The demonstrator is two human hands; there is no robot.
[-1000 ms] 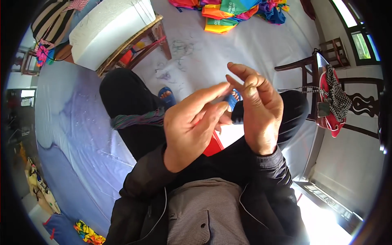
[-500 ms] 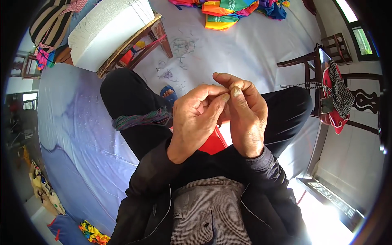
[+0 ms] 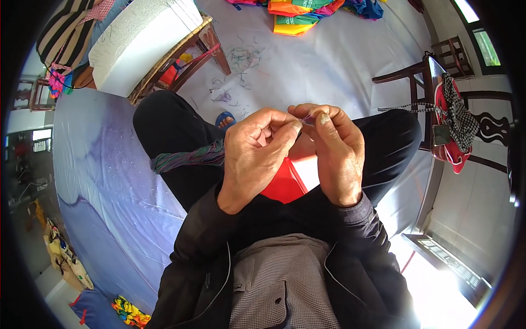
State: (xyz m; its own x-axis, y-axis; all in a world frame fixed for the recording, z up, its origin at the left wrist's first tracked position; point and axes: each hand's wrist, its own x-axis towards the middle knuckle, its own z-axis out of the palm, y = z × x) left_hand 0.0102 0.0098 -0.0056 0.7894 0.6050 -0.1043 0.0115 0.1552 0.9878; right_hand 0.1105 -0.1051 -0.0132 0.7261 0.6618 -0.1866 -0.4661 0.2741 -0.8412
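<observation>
Above my lap, my left hand (image 3: pixel 256 153) and my right hand (image 3: pixel 335 151) face each other, thumbs and forefingers pinched. A thin, pale purplish thread (image 3: pixel 306 118) stretches across the small gap between them, and both hands grip it. Its ends are too fine to follow. Over my left thigh lies a bundle of green, purple and pink threads (image 3: pixel 186 159), running in behind my left hand. Between my legs, below the hands, is a red thing (image 3: pixel 286 183) with a smooth surface, partly covered by my hands and clothes.
A white foam block (image 3: pixel 145 46) with threads on it rests on a wooden stool (image 3: pixel 211 49) at the far left. Thread scraps (image 3: pixel 245 58) litter the sheeted floor. Colourful bags (image 3: pixel 293 22) lie at the far edge. On the right stands a dark chair (image 3: pixel 416 82) with a red bag (image 3: pixel 446 120).
My hands have drawn slightly apart, and the thread between my fingertips now shows. The thread bundle stays over my left thigh.
</observation>
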